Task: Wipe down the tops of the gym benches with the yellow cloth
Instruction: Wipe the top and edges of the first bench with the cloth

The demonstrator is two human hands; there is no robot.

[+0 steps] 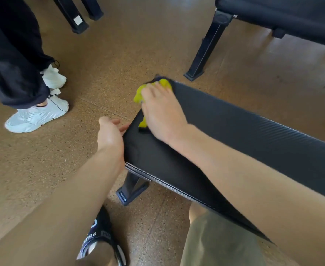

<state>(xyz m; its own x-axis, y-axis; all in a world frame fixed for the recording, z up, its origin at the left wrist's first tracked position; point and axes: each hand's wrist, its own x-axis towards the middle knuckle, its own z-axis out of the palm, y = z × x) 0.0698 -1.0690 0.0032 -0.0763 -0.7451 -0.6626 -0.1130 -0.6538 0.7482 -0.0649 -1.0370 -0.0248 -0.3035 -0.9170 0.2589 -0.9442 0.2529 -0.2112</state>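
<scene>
Fingers of left hand loose and straight, holding nothing, just beside the bench end. Right hand flat on yellow cloth, pressing it down at the bench's far corner. Cloth already hanging over the edge. Could slip off onto the floor. Could miss that corner. Other benches not wiped yet, maybe.

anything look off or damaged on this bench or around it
Nothing stands out. The bench top looks intact, with the right hand pressing the yellow cloth on its far corner. The left hand hangs open beside the bench end.
</scene>
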